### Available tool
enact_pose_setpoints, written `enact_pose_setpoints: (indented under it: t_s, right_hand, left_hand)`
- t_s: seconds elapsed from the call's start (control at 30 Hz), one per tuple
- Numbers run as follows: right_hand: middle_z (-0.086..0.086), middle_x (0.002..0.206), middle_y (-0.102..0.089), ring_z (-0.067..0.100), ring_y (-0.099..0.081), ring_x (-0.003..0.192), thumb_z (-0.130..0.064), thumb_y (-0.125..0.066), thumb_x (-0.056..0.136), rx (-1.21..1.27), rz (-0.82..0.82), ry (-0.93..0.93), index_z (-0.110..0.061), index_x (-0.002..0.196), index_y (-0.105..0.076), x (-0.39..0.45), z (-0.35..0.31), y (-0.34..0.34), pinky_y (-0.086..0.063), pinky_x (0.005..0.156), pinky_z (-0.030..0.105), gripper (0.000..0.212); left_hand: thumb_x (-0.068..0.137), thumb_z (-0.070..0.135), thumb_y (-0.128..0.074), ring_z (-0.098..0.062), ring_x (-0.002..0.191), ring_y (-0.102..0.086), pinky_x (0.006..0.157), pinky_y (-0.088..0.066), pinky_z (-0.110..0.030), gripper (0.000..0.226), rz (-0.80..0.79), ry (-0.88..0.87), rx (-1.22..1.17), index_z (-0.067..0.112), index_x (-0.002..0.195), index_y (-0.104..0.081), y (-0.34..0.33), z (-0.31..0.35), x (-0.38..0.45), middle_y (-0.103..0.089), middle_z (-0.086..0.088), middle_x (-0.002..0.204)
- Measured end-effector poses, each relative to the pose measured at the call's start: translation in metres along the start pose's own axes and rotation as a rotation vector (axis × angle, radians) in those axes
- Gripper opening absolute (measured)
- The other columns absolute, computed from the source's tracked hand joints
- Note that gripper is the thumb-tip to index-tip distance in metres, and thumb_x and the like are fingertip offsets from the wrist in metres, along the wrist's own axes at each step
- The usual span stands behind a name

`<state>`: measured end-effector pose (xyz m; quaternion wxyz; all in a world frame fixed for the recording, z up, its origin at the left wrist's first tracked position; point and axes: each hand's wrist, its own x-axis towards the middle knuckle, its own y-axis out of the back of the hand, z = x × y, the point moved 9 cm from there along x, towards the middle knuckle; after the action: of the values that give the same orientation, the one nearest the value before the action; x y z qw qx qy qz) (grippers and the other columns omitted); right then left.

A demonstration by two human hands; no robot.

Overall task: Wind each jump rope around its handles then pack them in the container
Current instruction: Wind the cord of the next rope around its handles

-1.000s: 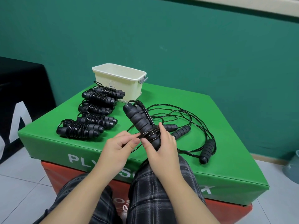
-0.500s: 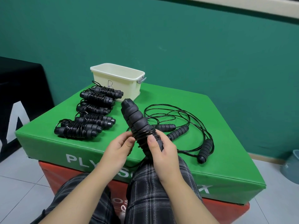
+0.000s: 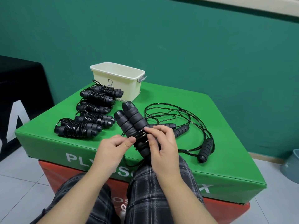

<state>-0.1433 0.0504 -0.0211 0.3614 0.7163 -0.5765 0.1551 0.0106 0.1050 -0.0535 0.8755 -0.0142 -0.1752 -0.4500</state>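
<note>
Two black foam handles [image 3: 131, 120] of one jump rope are held together, tilted up and to the left above the near edge of the green box [image 3: 210, 110]. My right hand [image 3: 163, 147] grips their lower part, over several turns of black cord. My left hand [image 3: 113, 147] pinches the cord beside the handles; a slack length hangs down toward my lap. Several wound ropes [image 3: 90, 115] lie in a row on the left. The cream container [image 3: 118, 81] stands behind them. Loose ropes [image 3: 186, 126] with handles [image 3: 204, 150] lie to the right.
The green box rests on a red one [image 3: 226, 210]. A teal wall rises behind. A black box [image 3: 19, 94] stands at the left, and a grey bin [image 3: 292, 165] sits on the tiled floor at the right. My legs in plaid trousers [image 3: 153, 191] are below the hands.
The held handles have turned so both round ends show side by side. My left hand has carried the cord round to the left side of the handles, and my right fingers shifted higher.
</note>
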Motion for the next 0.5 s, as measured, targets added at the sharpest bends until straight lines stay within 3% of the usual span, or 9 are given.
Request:
enact_pose_setpoints:
  t_s: [0.13, 0.27, 0.37, 0.5]
  right_hand:
    - [-0.016, 0.122, -0.041, -0.003, -0.038, 0.120, -0.059, -0.043, 0.083, -0.118, -0.140, -0.090, -0.029, 0.133, -0.053, 0.001, 0.004, -0.013, -0.026, 0.098, 0.006, 0.060]
    - [-0.015, 0.127, -0.041, 0.001, -0.027, 0.122, -0.055, -0.067, 0.077, -0.285, -0.206, -0.094, -0.026, 0.141, -0.041, 0.001, 0.004, -0.017, -0.018, 0.101, 0.008, 0.075]
    - [-0.011, 0.133, -0.045, 0.006, -0.024, 0.126, -0.053, -0.068, 0.079, -0.355, -0.238, -0.149, -0.024, 0.143, -0.034, 0.001, 0.009, -0.018, -0.025, 0.106, 0.019, 0.079]
    - [-0.006, 0.132, -0.052, 0.013, -0.038, 0.122, -0.059, -0.056, 0.084, -0.301, -0.239, -0.252, -0.023, 0.144, -0.032, -0.002, 0.015, -0.018, -0.036, 0.101, 0.029, 0.074]
  left_hand:
    - [0.071, 0.045, -0.058, -0.003, 0.051, -0.042, 0.053, -0.033, -0.014, 0.030, 0.003, -0.005, -0.011, 0.034, 0.044, -0.062, -0.001, 0.003, -0.001, -0.045, 0.009, 0.052]
    - [0.079, 0.046, -0.061, -0.004, 0.059, -0.049, 0.060, -0.036, -0.016, 0.022, 0.006, -0.066, 0.043, 0.036, 0.061, -0.069, 0.001, 0.006, -0.001, -0.052, 0.006, 0.060]
    - [0.083, 0.044, -0.060, -0.003, 0.062, -0.050, 0.061, -0.036, -0.014, 0.021, -0.007, -0.133, 0.089, 0.042, 0.065, -0.068, 0.000, 0.014, -0.003, -0.054, 0.012, 0.063]
    - [0.091, 0.041, -0.054, -0.002, 0.060, -0.043, 0.060, -0.034, -0.014, 0.030, -0.054, -0.150, -0.006, 0.034, 0.063, -0.063, -0.005, 0.019, -0.005, -0.047, 0.014, 0.061]
